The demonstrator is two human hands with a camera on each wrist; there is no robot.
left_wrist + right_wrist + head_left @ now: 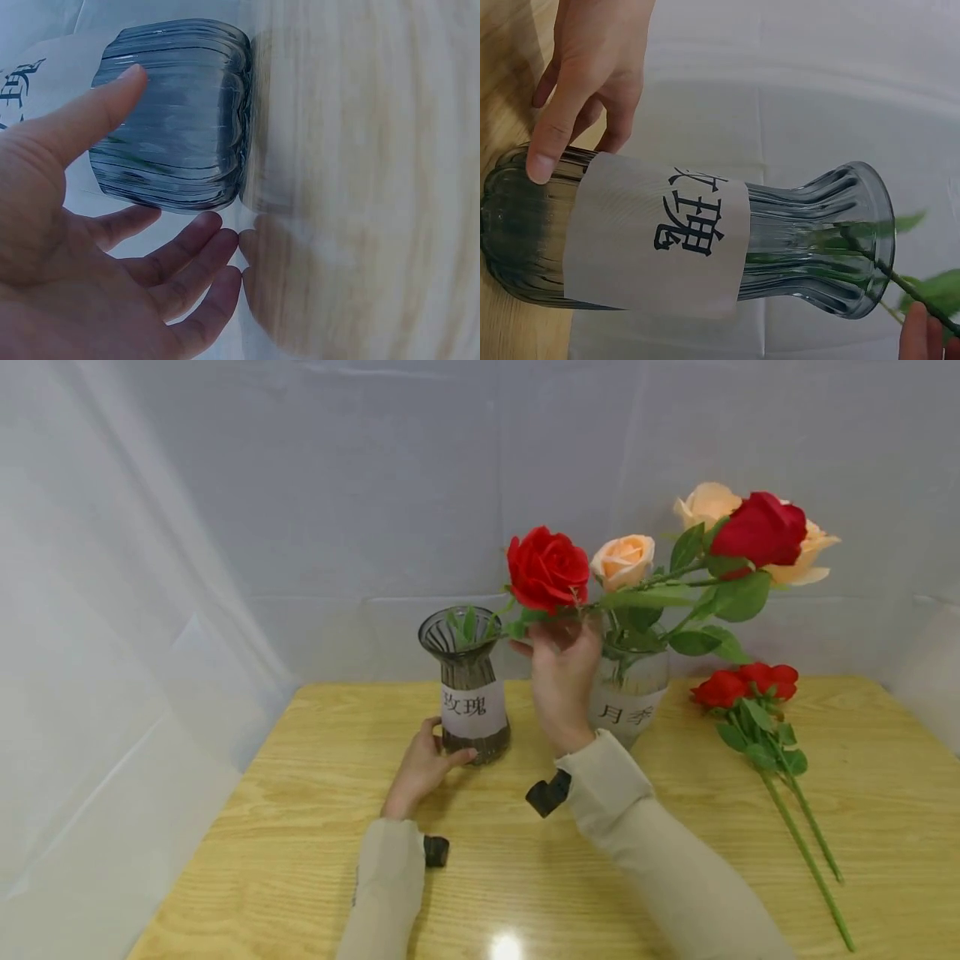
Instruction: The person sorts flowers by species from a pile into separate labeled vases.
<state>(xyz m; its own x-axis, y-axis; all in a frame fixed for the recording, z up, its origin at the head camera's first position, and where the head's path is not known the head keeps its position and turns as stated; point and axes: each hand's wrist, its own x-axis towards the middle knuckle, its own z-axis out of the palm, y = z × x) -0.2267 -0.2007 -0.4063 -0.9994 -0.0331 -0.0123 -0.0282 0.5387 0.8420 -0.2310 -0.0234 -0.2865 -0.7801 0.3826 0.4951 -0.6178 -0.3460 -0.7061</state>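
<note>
A grey fluted glass vase (474,693) with a white paper label stands upright on the table. My left hand (423,768) holds it low down, thumb across the front and fingers beside and behind it. In the left wrist view the thumb lies over the ribbed glass (172,112). My right hand (566,677) pinches the stem of a large red rose (547,568) just below its bloom. The rose tilts toward the right, and its dark green stem (904,283) runs into the vase's mouth in the right wrist view.
Just right, behind my right wrist, a clear labelled vase (637,681) holds several peach roses (624,562) and a dark red one (761,531) leaning right. Red roses (750,683) with long stems lie on the right of the wooden table (300,827). White sheeting (375,527) hangs behind.
</note>
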